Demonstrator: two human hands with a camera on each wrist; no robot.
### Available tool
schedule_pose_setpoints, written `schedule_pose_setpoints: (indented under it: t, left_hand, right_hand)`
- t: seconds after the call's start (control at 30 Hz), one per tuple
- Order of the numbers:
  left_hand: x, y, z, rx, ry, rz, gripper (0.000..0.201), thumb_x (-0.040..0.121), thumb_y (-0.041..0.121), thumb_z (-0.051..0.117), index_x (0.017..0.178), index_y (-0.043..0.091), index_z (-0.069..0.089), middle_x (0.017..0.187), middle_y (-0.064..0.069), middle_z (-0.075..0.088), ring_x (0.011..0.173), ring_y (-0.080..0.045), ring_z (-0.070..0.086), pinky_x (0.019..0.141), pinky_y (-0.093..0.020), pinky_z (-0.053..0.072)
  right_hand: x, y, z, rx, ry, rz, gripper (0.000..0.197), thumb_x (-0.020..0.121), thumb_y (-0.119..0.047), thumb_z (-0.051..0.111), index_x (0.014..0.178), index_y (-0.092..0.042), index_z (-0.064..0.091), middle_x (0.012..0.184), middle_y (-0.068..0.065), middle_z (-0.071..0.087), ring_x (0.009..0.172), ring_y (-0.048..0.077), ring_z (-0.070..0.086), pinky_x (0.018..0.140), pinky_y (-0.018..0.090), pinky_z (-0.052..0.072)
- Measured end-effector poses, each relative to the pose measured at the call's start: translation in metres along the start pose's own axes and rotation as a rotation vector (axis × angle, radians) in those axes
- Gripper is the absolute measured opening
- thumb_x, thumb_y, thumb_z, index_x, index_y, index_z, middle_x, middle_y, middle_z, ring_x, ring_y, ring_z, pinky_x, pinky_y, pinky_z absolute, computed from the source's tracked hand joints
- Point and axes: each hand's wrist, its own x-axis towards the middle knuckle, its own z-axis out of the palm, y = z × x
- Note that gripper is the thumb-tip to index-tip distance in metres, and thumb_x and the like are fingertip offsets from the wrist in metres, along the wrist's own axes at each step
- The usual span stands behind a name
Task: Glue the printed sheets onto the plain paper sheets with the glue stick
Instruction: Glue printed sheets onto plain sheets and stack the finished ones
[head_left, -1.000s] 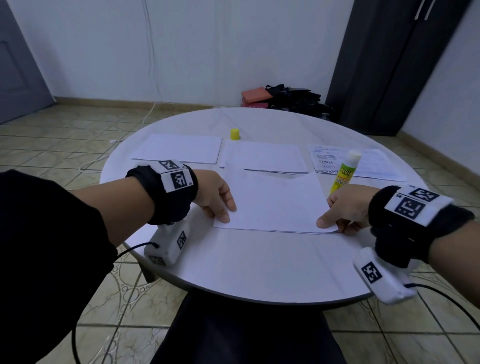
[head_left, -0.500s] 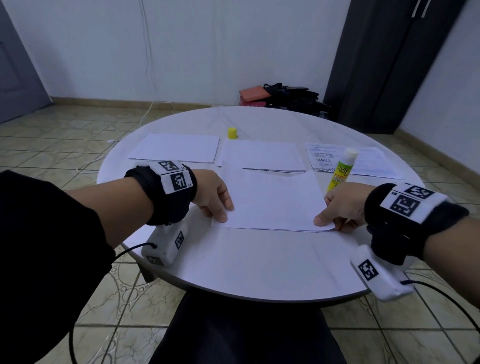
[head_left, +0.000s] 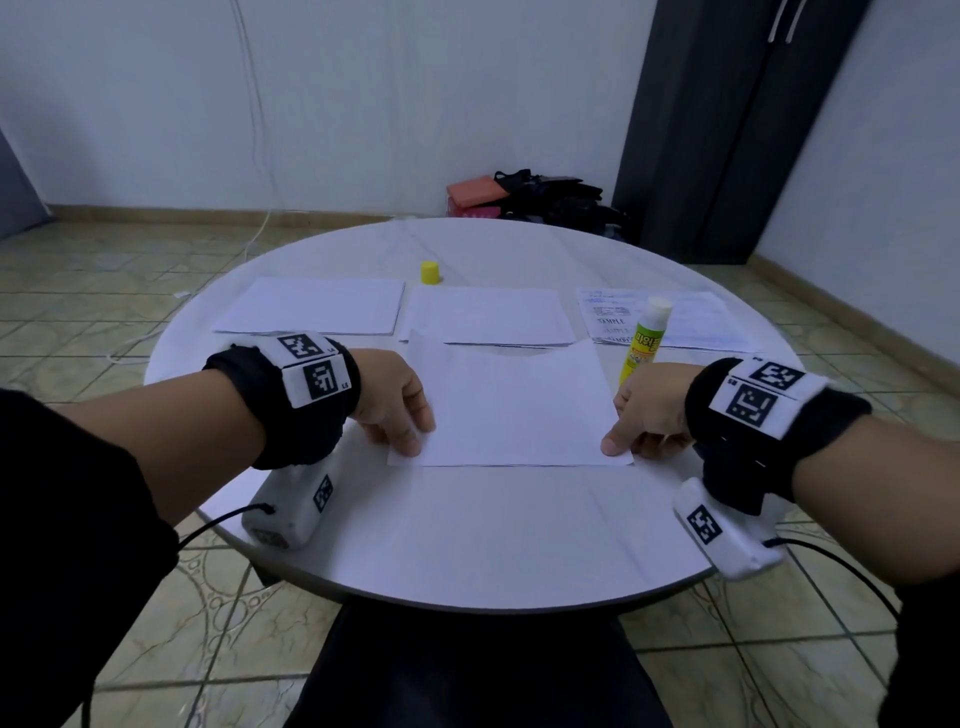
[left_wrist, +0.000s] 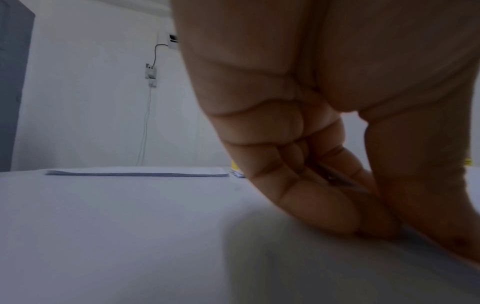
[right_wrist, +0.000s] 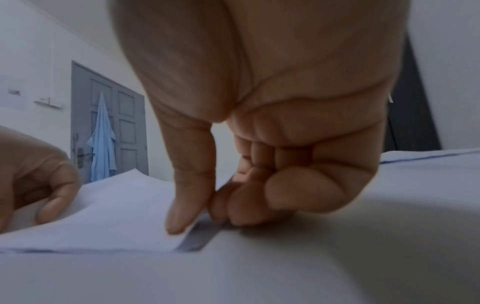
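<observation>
White sheet lies mid-table, near side. Left hand pinches its near-left corner, right hand pinches near-right corner, thumb on top, while also holding the uncapped glue stick upright. Printed sheets far right; yellow cap far centre.

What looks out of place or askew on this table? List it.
The glue stick stands uncapped; its yellow cap sits apart at the far edge. The sheet pinched by both hands bows up in the middle. Nothing spilled or torn.
</observation>
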Motion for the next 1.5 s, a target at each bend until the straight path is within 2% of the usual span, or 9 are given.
schedule_pose_setpoints:
  t: [0.23, 0.37, 0.53, 0.8, 1.1, 1.33, 1.5]
  left_hand:
    - [0.0003, 0.0006, -0.0029, 0.018, -0.023, 0.002, 0.023, 0.074, 0.016, 0.080, 0.080, 0.029, 0.063, 0.040, 0.020, 0.055, 0.036, 0.004, 0.051, 0.046, -0.004, 0.041]
    - [0.0008, 0.0006, -0.0039, 0.039, 0.000, -0.012, 0.022, 0.071, 0.020, 0.083, 0.077, 0.031, 0.065, 0.047, 0.020, 0.055, 0.043, -0.003, 0.051, 0.051, -0.008, 0.044]
    - [0.0013, 0.0001, -0.0037, 0.081, 0.000, -0.035, 0.021, 0.068, 0.026, 0.084, 0.078, 0.033, 0.066, 0.065, 0.013, 0.056, 0.048, -0.007, 0.051, 0.060, -0.016, 0.043]
    - [0.0033, -0.0011, -0.0046, 0.109, -0.007, -0.040, 0.021, 0.068, 0.030, 0.084, 0.077, 0.034, 0.066, 0.064, 0.010, 0.056, 0.047, -0.008, 0.048, 0.062, -0.019, 0.040]
    - [0.0039, -0.0029, -0.0055, 0.081, -0.016, -0.028, 0.020, 0.069, 0.028, 0.084, 0.078, 0.033, 0.066, 0.061, 0.013, 0.055, 0.047, -0.007, 0.046, 0.060, -0.018, 0.040]
    - [0.0052, -0.0052, -0.0050, 0.085, -0.002, -0.027, 0.020, 0.067, 0.029, 0.084, 0.077, 0.033, 0.067, 0.046, 0.020, 0.053, 0.048, -0.009, 0.046, 0.061, -0.020, 0.039]
    - [0.0070, -0.0061, -0.0041, 0.094, 0.009, -0.025, 0.021, 0.066, 0.029, 0.085, 0.076, 0.033, 0.067, 0.053, 0.018, 0.053, 0.047, -0.009, 0.046, 0.060, -0.019, 0.039]
  right_hand:
    - [0.0019, 0.0016, -0.0005, -0.025, 0.002, -0.026, 0.034, 0.075, -0.012, 0.078, 0.056, -0.008, 0.050, 0.052, 0.004, 0.058, 0.058, 0.022, 0.053, 0.056, 0.027, 0.044]
    - [0.0037, 0.0030, -0.0007, -0.029, -0.003, -0.031, 0.034, 0.075, -0.012, 0.078, 0.056, -0.007, 0.050, 0.047, 0.003, 0.057, 0.055, 0.022, 0.052, 0.055, 0.027, 0.044]
    - [0.0059, 0.0043, -0.0006, -0.024, -0.004, -0.042, 0.035, 0.075, -0.012, 0.079, 0.055, -0.007, 0.050, 0.039, -0.001, 0.055, 0.055, 0.023, 0.053, 0.058, 0.029, 0.046]
    - [0.0085, 0.0059, -0.0002, -0.011, 0.005, -0.052, 0.035, 0.073, -0.011, 0.080, 0.055, -0.007, 0.050, 0.043, 0.002, 0.057, 0.066, 0.027, 0.056, 0.073, 0.036, 0.051]
    - [0.0059, 0.0045, -0.0003, -0.014, -0.007, -0.046, 0.036, 0.073, -0.010, 0.079, 0.054, -0.008, 0.049, 0.039, -0.001, 0.056, 0.063, 0.025, 0.056, 0.066, 0.034, 0.050]
    - [0.0022, 0.0026, -0.0001, -0.019, -0.005, -0.042, 0.037, 0.074, -0.009, 0.079, 0.055, -0.008, 0.047, 0.037, -0.001, 0.054, 0.062, 0.026, 0.054, 0.061, 0.030, 0.047]
    - [-0.0009, 0.0006, 0.0010, -0.046, 0.009, -0.044, 0.035, 0.076, -0.009, 0.077, 0.055, -0.007, 0.048, 0.036, -0.002, 0.054, 0.054, 0.021, 0.053, 0.056, 0.027, 0.047]
